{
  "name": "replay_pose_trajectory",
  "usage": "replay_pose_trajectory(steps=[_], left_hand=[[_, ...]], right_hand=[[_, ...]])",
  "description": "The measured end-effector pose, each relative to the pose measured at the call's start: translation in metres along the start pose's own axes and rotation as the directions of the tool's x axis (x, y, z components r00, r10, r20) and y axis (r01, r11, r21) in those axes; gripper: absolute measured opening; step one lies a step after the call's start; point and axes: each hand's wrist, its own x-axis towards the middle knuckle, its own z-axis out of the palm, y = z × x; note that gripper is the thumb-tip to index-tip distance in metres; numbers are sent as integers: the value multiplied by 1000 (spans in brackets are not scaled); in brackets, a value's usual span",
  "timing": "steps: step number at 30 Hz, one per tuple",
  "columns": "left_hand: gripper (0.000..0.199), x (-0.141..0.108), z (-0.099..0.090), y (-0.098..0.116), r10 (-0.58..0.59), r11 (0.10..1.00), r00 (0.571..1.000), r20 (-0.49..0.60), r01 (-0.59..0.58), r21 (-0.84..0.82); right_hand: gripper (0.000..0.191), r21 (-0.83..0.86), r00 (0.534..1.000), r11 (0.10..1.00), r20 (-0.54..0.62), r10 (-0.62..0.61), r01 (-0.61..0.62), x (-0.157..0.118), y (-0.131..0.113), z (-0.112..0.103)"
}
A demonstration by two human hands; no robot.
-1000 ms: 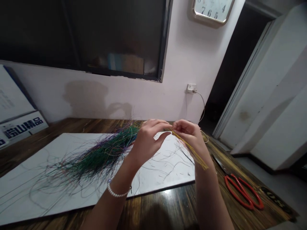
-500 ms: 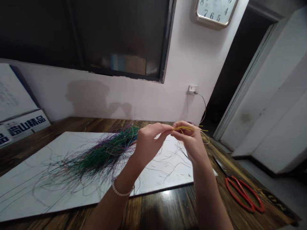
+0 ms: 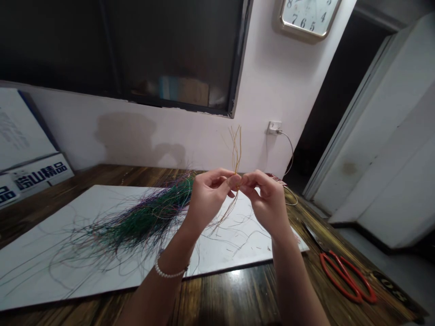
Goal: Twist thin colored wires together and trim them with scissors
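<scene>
Between my two hands a thin bundle of yellow wires stands upright, its upper ends fanned out and its lower ends trailing toward the board. My left hand, with a beaded bracelet on the wrist, pinches the bundle between thumb and fingers. Right beside it, the thumb and fingertips of my right hand close on the same wires. Left of my hands, a large tangled heap of green and purple wires lies on a white board. Loose wire strands are scattered below my hands.
Red-handled scissors lie on the dark wooden table at the right. A wall socket has a white cable hanging from it. Printed boxes stand at the left by the wall, and a clock hangs above.
The yellow wire bundle has turned from lying sideways, pointing right, to standing upright. My right hand has shifted its grip, and its fingertips now meet those of my left.
</scene>
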Motion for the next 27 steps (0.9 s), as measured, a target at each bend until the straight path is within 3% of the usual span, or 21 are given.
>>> replay_pose_trajectory(steps=[15,20,27], left_hand=[[11,1,-5,0,-128,985,992,-12,125,-120],[10,1,-8,4,-213,966,976,-39,204,-159],[10,1,-12,5,-203,971,976,-74,191,-143]], right_hand=[[18,-218,981,959,-28,-192,182,-2,-1,7],[21,-300,948,910,-47,-314,286,-4,-1,10],[27,-262,904,879,-49,-424,398,-4,4,13]])
